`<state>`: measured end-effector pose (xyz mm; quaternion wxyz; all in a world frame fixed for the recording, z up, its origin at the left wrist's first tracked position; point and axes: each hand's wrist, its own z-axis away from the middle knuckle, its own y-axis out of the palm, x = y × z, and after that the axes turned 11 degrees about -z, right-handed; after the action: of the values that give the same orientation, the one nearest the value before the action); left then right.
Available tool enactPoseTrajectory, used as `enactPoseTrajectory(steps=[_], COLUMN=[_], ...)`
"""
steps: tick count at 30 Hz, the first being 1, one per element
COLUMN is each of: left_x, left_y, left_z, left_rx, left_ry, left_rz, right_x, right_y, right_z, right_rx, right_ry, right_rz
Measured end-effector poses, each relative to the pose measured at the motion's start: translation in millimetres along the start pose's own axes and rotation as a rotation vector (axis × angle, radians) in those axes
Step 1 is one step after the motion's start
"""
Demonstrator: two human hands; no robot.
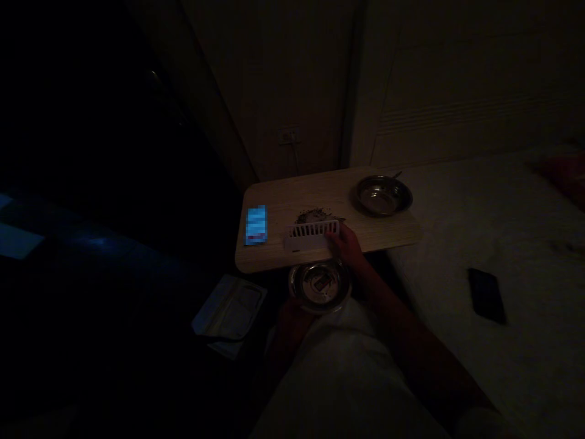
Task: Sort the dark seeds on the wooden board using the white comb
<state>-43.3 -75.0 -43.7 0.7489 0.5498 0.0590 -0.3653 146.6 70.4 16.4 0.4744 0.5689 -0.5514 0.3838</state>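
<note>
In the dim light, my right hand [346, 242] grips the right end of a pale, flat piece with a row of slots [311, 239] over the near part of the small wooden table. Just beyond that piece lies a heap of small dark and pale bits [315, 215]. Below the table's near edge, my left hand [296, 314] holds a round metal bowl [339, 297] by its left side. Inside the bowl sit a small dark reddish piece [323, 283] and some specks. The fingers of my left hand are mostly in shadow.
A wider metal bowl [384, 196] stands at the right of the wooden table [278, 194]. A lit, blurred-out screen [256, 225] is at the left. Light-coloured packaging [231, 311] lies lower left. A dark phone [487, 295] rests on pale bedding [534, 244]. Behind is a wall socket [288, 135].
</note>
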Motion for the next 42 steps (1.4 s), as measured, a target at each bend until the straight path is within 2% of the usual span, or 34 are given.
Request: enactPoseTrajectory(steps=[5, 8, 13, 20, 32, 36, 42], left_x=[-2, -3, -3, 1, -1, -1, -3], left_y=[6.3, 8.3, 7.4, 2.7, 0.2, -0.6, 2.0], left_z=[3, 3, 1, -5, -4, -5, -5], left_rx=[-0.111, -0.131, -0.107, -0.099, -0.102, -0.112, -0.087], left_ry=[0.016, 0.031, 0.015, 0.039, -0.010, 0.018, -0.017], left_rz=[-0.012, -0.006, -0.019, -0.061, -0.053, -0.021, -0.028], right_x=[3, 5, 4, -2, -16, -20, -18], right_y=[-3, -4, -5, -8, -17, -19, -18], right_z=[-3, -4, -2, 0, -2, -1, 0], right_rx=[0.039, 0.054, 0.069, 0.015, 0.101, 0.101, 0.099], right_ry=[0.006, 0.002, 0.033, 0.034, 0.047, 0.065, 0.075], right_rz=[0.014, 0.009, -0.016, -0.055, -0.120, -0.147, -0.131])
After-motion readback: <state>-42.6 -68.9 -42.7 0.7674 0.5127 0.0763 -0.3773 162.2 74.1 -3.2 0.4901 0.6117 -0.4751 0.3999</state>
